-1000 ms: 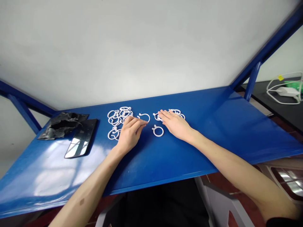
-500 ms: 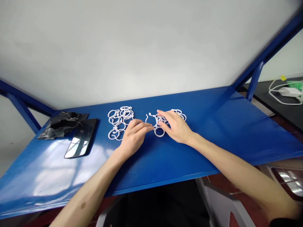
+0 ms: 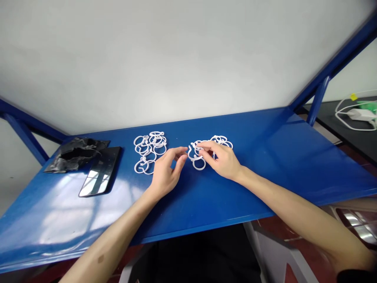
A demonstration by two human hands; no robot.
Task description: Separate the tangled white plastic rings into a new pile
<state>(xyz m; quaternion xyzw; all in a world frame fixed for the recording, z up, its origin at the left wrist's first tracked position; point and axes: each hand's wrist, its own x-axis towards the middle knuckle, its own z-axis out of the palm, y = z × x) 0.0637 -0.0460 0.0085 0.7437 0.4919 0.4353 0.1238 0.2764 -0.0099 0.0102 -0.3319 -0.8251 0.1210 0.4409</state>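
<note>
Both hands (image 3: 194, 159) pinch thin white plastic rings (image 3: 196, 151) (glossy blue shelf (image 3: 265, 157)).

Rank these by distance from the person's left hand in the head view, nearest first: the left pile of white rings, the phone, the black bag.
From the left hand:
1. Left pile of white rings, just beyond it.
2. Phone, further left.
3. Black bag, at the far left.

A glossy blue metal table (image 3: 265, 165) stands against a plain white wall (image 3: 176, 59); blue braces (image 3: 332, 67) slant upward; light glares at left.
</note>
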